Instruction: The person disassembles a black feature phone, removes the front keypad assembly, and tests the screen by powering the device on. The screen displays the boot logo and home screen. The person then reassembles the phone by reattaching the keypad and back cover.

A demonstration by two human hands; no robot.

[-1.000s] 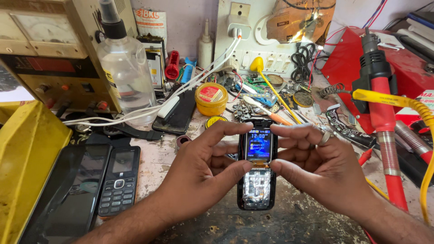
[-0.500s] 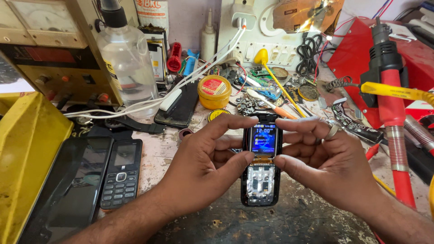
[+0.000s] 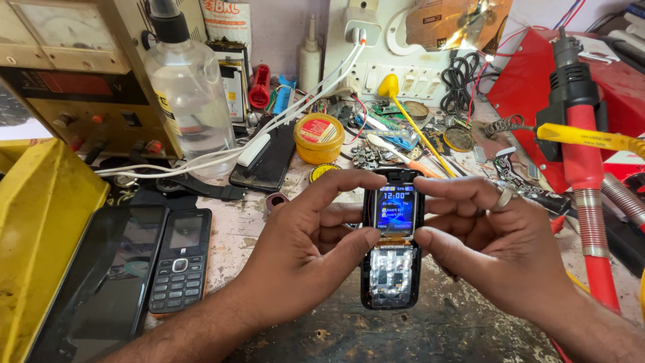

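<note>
Phone stands lengthwise between both hands, left hand and right hand equally near, fingertips pinching its lit upper edges.

**Screens, labels and packages on the counter**

The small lit screen of the opened keypad phone glows blue with white characters, between the left hand and right hand. At the left lie a dark smartphone screen and, just beside it, a keypad phone's dark screen. A round yellow tin carries a red-and-white label. Behind the clear bottle stands a white package with red print. The power supply shows a pale dial face and a dark red display.
</note>
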